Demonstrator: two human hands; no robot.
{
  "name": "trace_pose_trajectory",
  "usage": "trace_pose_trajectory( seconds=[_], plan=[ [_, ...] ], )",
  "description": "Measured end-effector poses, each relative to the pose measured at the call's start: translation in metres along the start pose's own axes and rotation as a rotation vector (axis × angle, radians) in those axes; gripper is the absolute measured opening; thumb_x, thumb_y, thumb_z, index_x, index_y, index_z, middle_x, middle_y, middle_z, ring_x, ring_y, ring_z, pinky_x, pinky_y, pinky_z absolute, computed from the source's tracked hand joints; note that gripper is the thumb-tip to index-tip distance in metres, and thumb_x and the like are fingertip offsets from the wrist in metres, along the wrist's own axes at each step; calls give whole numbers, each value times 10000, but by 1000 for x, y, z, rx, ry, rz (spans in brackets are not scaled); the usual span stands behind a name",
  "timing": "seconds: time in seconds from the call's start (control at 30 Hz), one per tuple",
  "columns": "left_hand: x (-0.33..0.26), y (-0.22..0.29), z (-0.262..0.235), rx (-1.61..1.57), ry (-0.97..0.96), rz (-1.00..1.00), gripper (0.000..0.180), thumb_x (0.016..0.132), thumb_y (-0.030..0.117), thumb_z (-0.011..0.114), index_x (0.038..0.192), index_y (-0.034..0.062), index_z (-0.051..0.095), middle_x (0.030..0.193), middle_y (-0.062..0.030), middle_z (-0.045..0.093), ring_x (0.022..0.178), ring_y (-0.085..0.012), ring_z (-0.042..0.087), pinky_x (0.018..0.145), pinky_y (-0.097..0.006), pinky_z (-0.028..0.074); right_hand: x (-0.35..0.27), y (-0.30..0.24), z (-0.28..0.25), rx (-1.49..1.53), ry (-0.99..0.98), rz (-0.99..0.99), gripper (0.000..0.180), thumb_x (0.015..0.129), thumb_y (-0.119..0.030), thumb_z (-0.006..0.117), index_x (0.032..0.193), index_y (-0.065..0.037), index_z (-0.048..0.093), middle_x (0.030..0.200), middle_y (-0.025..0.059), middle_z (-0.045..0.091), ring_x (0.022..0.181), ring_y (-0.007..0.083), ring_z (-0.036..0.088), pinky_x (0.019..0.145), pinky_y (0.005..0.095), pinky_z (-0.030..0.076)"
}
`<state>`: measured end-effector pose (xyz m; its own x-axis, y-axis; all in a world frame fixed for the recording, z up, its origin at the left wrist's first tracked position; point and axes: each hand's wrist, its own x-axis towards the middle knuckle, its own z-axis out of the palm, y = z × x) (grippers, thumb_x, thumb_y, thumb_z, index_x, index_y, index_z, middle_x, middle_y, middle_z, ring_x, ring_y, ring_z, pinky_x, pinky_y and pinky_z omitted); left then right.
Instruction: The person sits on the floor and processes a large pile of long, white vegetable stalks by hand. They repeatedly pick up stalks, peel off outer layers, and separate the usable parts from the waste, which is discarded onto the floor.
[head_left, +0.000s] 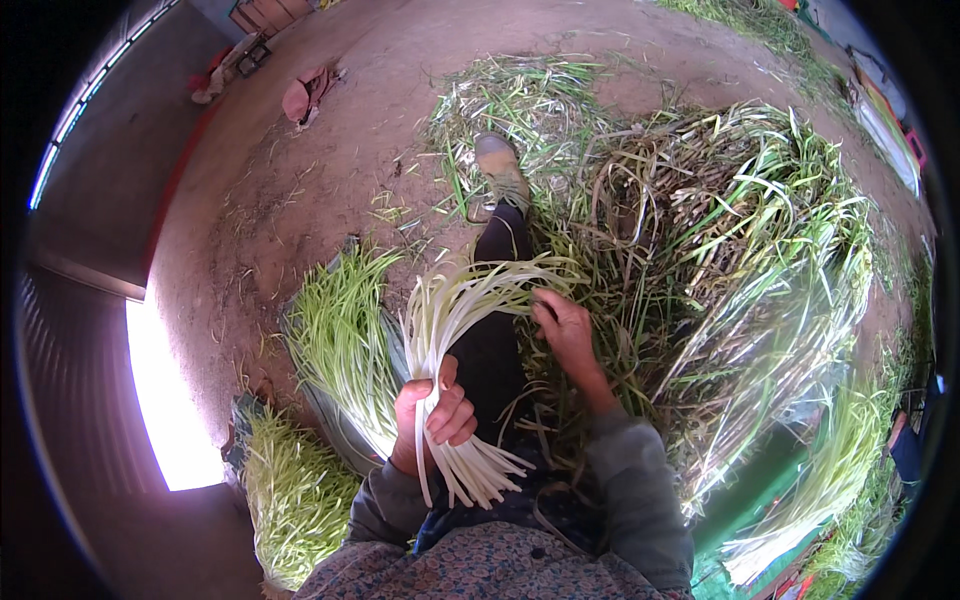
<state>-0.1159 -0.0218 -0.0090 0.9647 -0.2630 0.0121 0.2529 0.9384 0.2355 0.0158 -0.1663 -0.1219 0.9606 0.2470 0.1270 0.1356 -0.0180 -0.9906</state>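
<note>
A bunch of pale garlic chives [432,318] stands upright in my left hand [437,412], whose fingers are wrapped round the white stems. The stem ends fan out below the fist, and the leaves droop over to the right. At the drooping green tips is my right hand [568,335], thumb and fingers pinched together on some leaf ends; a small dark bit shows by the thumb, too small to name. Beyond the left hand lies a pile of bright green chives [345,335] on a dark sheet. A second, yellower pile [295,495] sits nearer, at the lower left.
A large heap of loose leaves and dry stalks [690,220] spreads on the right. Nearer, more chives [810,490] lie over a green surface [745,500]. My shoe [500,165] rests among scraps ahead. A pinkish cloth [308,97] lies on the floor at far left.
</note>
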Motion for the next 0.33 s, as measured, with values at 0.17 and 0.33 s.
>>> trace_pose_trajectory(
  seconds=[0.17,0.33],
  plan=[
    [-3,-2,-2,4,1,15,155,834,215,419,887,69,409,462,-33,442,368,-146,413,362,-275,317,12,15,16,-221,-67,-70,216,803,-172,558,1003,-96,582,816,145,613,686,287,595,600,372,451],
    [-5,-2,-8,22,-19,3,174,842,230,408,908,69,407,480,-43,472,372,-149,433,352,-276,323,18,7,15,-317,-202,7,278,799,-208,562,1065,-124,563,854,149,615,775,297,601,663,380,455]
  ],
)
